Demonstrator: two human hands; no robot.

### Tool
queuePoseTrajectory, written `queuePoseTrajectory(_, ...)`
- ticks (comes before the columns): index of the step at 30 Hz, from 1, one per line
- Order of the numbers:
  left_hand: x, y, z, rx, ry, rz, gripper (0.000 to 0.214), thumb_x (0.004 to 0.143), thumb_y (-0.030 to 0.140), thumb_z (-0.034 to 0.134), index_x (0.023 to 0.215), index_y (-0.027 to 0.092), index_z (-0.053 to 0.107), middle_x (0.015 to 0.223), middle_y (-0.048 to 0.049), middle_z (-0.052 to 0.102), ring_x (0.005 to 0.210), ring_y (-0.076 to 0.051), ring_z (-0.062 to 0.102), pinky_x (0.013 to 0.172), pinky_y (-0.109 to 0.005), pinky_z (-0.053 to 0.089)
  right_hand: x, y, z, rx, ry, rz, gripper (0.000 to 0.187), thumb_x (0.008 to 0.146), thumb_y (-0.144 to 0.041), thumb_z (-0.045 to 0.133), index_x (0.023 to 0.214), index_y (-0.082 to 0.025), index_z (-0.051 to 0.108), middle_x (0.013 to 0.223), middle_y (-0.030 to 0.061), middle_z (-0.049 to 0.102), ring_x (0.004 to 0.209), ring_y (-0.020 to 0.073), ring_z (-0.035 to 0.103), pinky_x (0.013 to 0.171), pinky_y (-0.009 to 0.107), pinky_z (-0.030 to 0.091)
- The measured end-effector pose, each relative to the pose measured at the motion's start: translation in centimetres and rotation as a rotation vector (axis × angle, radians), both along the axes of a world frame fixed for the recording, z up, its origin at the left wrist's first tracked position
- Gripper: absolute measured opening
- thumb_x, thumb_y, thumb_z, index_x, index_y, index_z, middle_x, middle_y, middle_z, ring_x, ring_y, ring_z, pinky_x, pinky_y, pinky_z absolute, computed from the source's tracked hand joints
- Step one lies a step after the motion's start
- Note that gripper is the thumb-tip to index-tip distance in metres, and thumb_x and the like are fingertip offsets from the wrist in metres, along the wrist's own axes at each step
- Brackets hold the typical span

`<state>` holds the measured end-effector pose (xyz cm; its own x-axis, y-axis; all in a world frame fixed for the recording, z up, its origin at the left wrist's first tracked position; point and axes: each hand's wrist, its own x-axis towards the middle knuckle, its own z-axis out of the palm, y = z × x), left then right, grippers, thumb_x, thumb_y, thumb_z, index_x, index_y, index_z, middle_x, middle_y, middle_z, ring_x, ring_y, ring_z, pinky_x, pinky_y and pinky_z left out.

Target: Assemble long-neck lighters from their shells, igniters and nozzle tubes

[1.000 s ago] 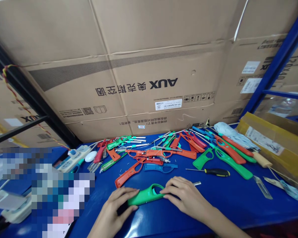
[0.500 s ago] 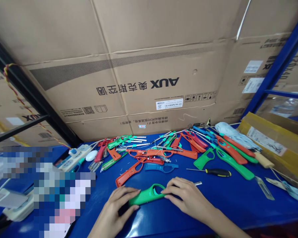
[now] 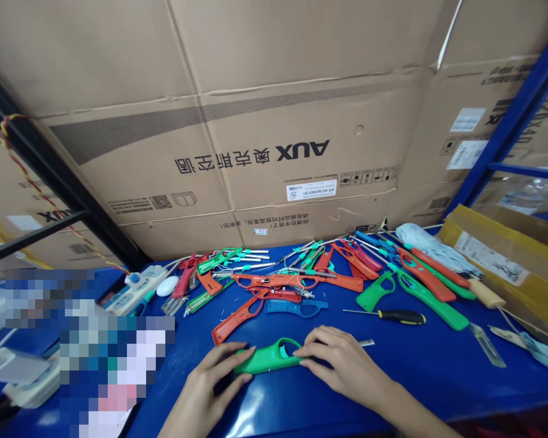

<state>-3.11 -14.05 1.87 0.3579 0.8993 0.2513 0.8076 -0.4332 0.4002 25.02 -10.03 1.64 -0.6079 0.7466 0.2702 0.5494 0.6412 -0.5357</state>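
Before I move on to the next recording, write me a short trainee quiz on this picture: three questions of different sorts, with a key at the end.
1. Multiple choice: What do the left hand and right hand both hold?
A. a white cup
B. a green lighter case
C. a folded newspaper

2. True or false: The metal shaft of the screwdriver points toward the right of the picture.

3. Fill in the blank: Behind the blue table, the large letters on the cardboard appear upside ____.

Key: 1. B; 2. False, it points toward the left; 3. down.
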Motion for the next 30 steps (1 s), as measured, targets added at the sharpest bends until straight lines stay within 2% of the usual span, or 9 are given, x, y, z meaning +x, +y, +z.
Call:
queuePoseTrajectory(14, 0.3, -0.2, 0.0, -0.018, 0.0, -0.02, 0.032, 0.089, 0.033, 0.057, 0.121, 0.038, 0.058, 0.119, 0.0014, 0.063, 0.106, -0.016, 0.064, 0.091, -0.025, 0.052, 0.5, -0.5, -0.5, 0.026, -0.003, -0.009, 0.019, 0.09, -0.023, 0.056, 0.103, -0.03, 0.067, 0.093, 0.0001, 0.065, 0.086, 0.0152, 0.06, 0.076, 0.025, 0.044)
queuePoseTrajectory(19, 0.3, -0.1, 0.1, -0.014, -0.015, -0.033, 0.033, 0.089, 0.032, 0.057, 0.121, 0.037, 0.058, 0.119, 0.0012, 0.064, 0.104, -0.015, 0.065, 0.09, -0.024, 0.053, 0.5, -0.4, -0.5, -0.006, 0.001, -0.015, 0.018, 0.089, -0.023, 0.057, 0.102, -0.03, 0.068, 0.092, 0.0002, 0.065, 0.085, 0.0146, 0.06, 0.073, 0.024, 0.044)
queuePoseTrajectory(26, 0.3, 0.2, 0.3, 0.044, 0.023, -0.067, 0.03, 0.087, 0.034, 0.059, 0.118, 0.034, 0.062, 0.114, -0.0002, 0.068, 0.102, -0.018, 0.066, 0.088, -0.028, 0.055, 0.3, -0.1, 0.4, -0.055, -0.035, -0.021, 0.016, 0.088, -0.023, 0.059, 0.098, -0.028, 0.071, 0.09, 0.0004, 0.065, 0.083, 0.0149, 0.061, 0.073, 0.024, 0.045)
queuePoseTrajectory(30, 0.3, 0.4, 0.5, 0.072, 0.036, -0.083, 0.031, 0.088, 0.033, 0.058, 0.119, 0.033, 0.061, 0.113, -0.0019, 0.069, 0.101, -0.019, 0.067, 0.087, -0.03, 0.055, 0.2, 0.0, 0.5, -0.033, -0.047, -0.02, 0.016, 0.089, -0.022, 0.058, 0.099, -0.026, 0.068, 0.091, 0.0004, 0.065, 0.086, 0.0161, 0.061, 0.077, 0.026, 0.046)
